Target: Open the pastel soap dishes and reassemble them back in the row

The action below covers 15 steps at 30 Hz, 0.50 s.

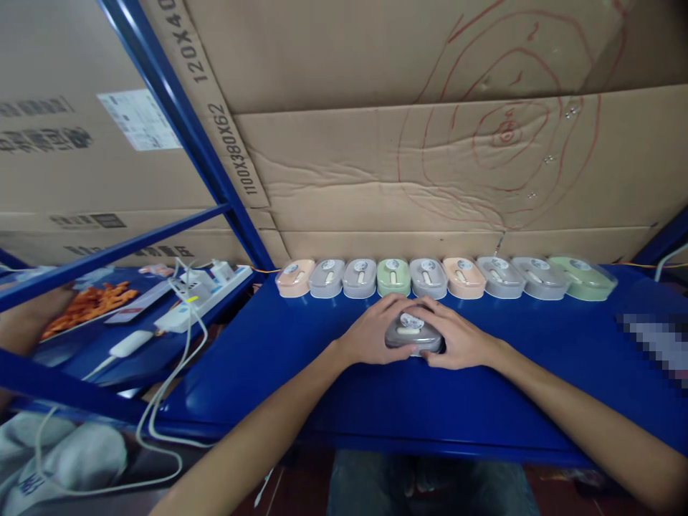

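Flattened cardboard sheets (430,129) wall off the back, one scrawled with red rings, and a blue rack post (183,122) slants across them. Below lies the blue worktop (322,387). Along its far edge runs a row of boxed mice (446,278) — peach, grey and green, each under a clear lid, set side by side and touching, which keeps them in a neat line out of the hands' way. To the left, a white power strip (209,294) trails its cables over the edge. Near the middle, just in front of the row, sits one grey boxed mouse (413,331). The left hand (370,333) and right hand (459,337) cup it from either side, each grip closed on the box — likely pressing its lid down evenly.
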{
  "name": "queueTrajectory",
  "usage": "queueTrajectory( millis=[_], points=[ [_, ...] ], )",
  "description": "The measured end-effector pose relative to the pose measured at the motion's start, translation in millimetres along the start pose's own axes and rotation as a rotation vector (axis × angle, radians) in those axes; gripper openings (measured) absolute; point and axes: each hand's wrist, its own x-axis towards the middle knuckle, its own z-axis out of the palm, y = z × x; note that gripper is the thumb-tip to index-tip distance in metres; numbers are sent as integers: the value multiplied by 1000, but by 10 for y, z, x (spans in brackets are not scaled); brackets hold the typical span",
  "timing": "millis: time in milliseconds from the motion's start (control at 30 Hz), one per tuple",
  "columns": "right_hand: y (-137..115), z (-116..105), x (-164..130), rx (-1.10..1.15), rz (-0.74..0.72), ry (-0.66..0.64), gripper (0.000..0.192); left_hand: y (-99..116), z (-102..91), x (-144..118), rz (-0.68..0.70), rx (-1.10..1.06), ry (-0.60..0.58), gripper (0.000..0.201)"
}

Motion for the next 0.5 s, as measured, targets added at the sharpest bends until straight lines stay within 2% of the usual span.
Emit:
queueTrajectory(
  millis=[133, 267, 500],
  points=[
    [-28, -14, -10, 60, -12, 28, 91, 42, -37, 27, -59, -17, -56, 89],
    [-29, -38, 2, 115, -21, 32, 83, 58, -61, 40, -91, 0, -99, 98],
    [32, 22, -25, 151, 28, 59, 73, 83, -94, 50, -143, -20, -128, 98]
  ],
)
